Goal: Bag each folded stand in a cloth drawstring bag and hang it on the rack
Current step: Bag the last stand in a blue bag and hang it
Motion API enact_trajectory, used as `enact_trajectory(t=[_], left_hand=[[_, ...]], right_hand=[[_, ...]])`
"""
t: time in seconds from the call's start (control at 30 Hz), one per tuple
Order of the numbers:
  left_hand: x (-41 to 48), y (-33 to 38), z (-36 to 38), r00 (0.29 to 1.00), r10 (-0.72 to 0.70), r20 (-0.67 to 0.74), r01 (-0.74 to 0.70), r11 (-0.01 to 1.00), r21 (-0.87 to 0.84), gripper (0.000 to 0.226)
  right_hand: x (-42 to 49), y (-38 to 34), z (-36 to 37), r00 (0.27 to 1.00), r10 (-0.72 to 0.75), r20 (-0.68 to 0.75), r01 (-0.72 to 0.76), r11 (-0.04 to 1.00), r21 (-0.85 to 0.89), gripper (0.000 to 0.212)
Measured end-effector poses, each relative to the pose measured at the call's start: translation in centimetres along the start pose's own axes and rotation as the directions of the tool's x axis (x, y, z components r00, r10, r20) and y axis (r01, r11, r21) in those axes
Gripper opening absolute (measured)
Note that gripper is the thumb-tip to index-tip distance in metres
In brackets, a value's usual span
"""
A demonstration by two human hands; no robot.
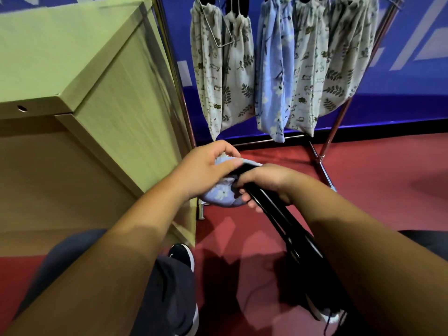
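My left hand [206, 167] grips the bunched mouth of a light blue floral drawstring bag [221, 194] at mid-frame. My right hand [264, 184] holds a black folded stand [291, 238], whose upper end lies at the bag's opening while the rest slants down toward the lower right. How far the stand reaches inside the bag is hidden by my fingers. Several filled cloth bags hang on the metal rack [338, 122] behind: cream leaf-print ones [226, 69] and a blue floral one [274, 76].
A pale wooden cabinet [101, 98] stands close on the left, its corner next to the rack's left post [179, 93]. The red floor [375, 170] spreads to the right. My legs and dark shoes [181, 255] are below. A blue wall backs the rack.
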State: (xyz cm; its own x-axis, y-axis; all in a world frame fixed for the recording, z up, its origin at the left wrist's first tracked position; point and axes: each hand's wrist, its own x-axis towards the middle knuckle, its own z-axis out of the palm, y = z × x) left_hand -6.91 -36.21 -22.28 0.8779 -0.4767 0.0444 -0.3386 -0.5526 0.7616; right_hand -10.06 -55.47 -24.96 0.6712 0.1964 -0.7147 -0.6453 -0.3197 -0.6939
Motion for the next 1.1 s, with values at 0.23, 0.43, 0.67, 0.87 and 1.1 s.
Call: enact_trajectory(t=[0.23, 0.43, 0.67, 0.87, 1.1], left_hand=[[0.2, -1.1, -0.3, 0.988, 0.025, -0.155, 0.011, 0.974, 0.227, 0.022], [0.9, -2.3, -1.4, 0.910, -0.059, -0.410, 0.175, 0.952, 0.250, 0.024], [1.1, -2.5, -1.4, 0.934, -0.054, -0.352, 0.173, 0.932, 0.317, 0.010], [0.3, -0.5, 0.7, 0.980, -0.131, -0.149, 0.118, 0.989, -0.089, 0.015], [0.6, -0.7, 0.8, 0.986, -0.164, 0.014, 0.164, 0.969, -0.183, 0.019]], right_hand=[[1.1, -0.2, 0.7, 0.992, -0.114, 0.047, 0.105, 0.982, 0.156, 0.016], [-0.3, -1.1, 0.6, 0.917, 0.030, 0.399, -0.053, 0.998, 0.045, 0.031], [-0.3, -0.8, 1.0, 0.961, -0.139, 0.239, 0.077, 0.965, 0.249, 0.018], [0.3, -1.3, 0.6, 0.969, -0.160, 0.186, 0.069, 0.904, 0.422, 0.025], [0.7, -0.7, -1.0, 0.963, -0.255, 0.090, 0.111, 0.677, 0.727, 0.018]])
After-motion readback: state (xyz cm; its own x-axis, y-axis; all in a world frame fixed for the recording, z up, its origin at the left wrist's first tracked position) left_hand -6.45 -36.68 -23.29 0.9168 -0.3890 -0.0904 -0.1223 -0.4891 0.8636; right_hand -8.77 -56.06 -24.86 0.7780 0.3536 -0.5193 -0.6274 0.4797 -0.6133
